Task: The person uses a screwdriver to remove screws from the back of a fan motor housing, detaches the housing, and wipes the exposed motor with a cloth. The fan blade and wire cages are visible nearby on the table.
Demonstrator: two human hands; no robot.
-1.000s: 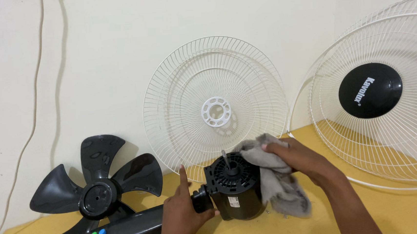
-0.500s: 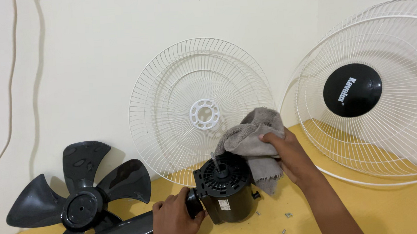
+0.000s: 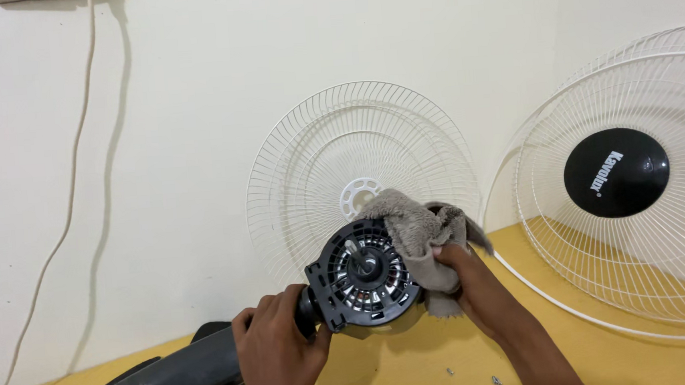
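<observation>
Right hand (image 3: 468, 282) is closing around a bunched grey cloth (image 3: 422, 235) and pressing it against the right edge of the black fan motor housing (image 3: 367, 277), which is sitting just left of that hand near the front of the yellow table (image 3: 643, 356). Left hand (image 3: 277, 350) is wrapping shut around the grey neck (image 3: 187, 376) at the housing's left. Judged risk: loose cloth is lying close to the bare motor shaft (image 3: 355, 252) and could be snagging on it, while small screws (image 3: 472, 376) are lying loose nearby and could be getting swept off.
</observation>
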